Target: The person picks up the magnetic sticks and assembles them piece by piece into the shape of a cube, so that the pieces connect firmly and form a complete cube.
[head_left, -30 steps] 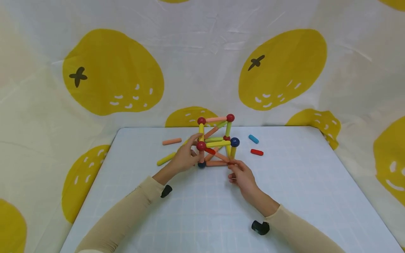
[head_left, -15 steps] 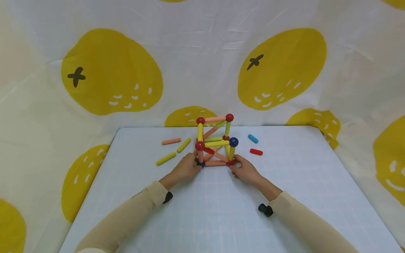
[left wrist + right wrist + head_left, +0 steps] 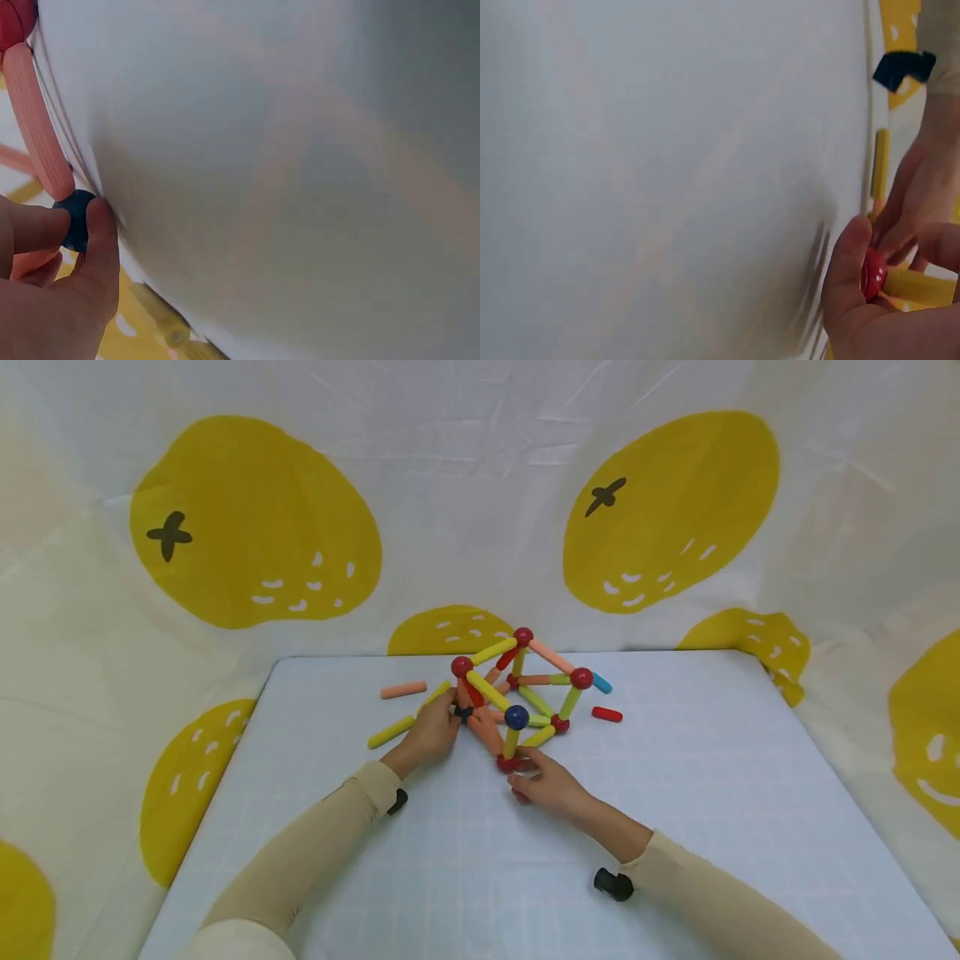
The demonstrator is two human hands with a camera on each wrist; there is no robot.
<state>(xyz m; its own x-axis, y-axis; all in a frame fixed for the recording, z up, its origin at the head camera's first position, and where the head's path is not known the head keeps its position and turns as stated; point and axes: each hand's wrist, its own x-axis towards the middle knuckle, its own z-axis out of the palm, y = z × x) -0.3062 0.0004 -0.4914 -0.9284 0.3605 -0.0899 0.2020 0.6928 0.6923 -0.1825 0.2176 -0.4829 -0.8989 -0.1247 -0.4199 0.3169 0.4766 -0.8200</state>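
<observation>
A cube-like frame of magnetic rods and balls stands on the table, turned so one corner faces me. My left hand (image 3: pixel 431 727) pinches the dark blue ball (image 3: pixel 75 217) at its lower left corner between finger and thumb. With thumb and fingers, my right hand (image 3: pixel 552 787) holds the red ball (image 3: pixel 873 274) at the near bottom corner. Above that ball, a short yellow rod (image 3: pixel 512 743) rises to another dark blue ball (image 3: pixel 517 717). Red balls (image 3: pixel 461 667) mark the other top corners. A pink rod (image 3: pixel 36 120) runs up from the pinched blue ball.
Left of the frame lie a loose pink rod (image 3: pixel 403 690) and a yellow rod (image 3: pixel 391 732), with another yellow rod partly behind the left hand. At right are a red rod (image 3: pixel 607 714) and a blue rod (image 3: pixel 602 682). A patterned cloth (image 3: pixel 480 527) hangs behind the table (image 3: pixel 450 877).
The left hand has come down from the frame's upper part to the bottom blue ball. The whole frame has turned clockwise seen from above, its near right corner swinging left and toward me.
</observation>
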